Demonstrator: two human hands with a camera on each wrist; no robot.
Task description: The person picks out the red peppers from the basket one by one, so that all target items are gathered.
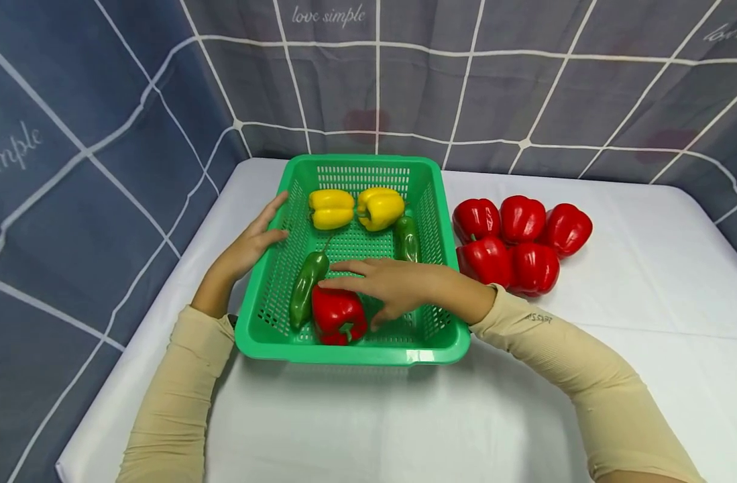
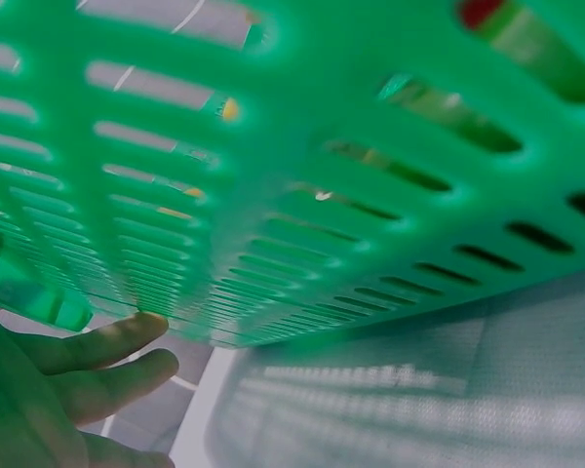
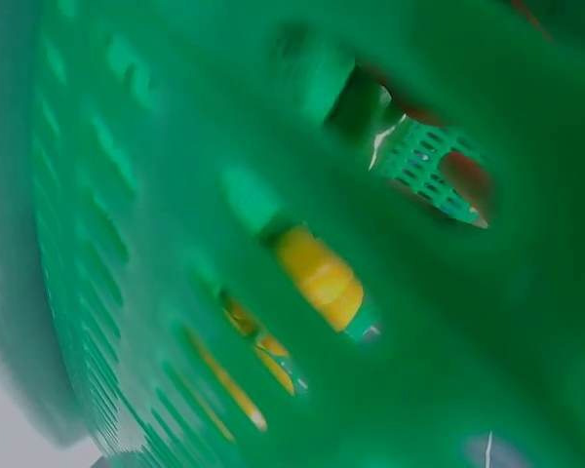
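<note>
A green plastic basket [image 1: 351, 353] stands on the white-covered table. My left hand [image 1: 251, 240] holds its left rim, thumb and a finger over the edge; the left wrist view shows more fingers [image 2: 112, 369] outside the slotted wall. Inside the basket, my right hand [image 1: 392, 285] is over a red bell pepper [image 1: 338, 315], its fingers extended along the top and the thumb beside it. A green chili pepper [image 1: 308, 288] lies left of the red one. Two yellow bell peppers [image 1: 332, 209] lie at the back, near another green pepper [image 1: 407, 240], partly hidden by my right hand.
Several red bell peppers [image 1: 522, 220] are grouped on the white cloth [image 1: 646, 288] right of the basket. A grey curtain with white grid lines [image 1: 428, 87] hangs behind the table and along its left side.
</note>
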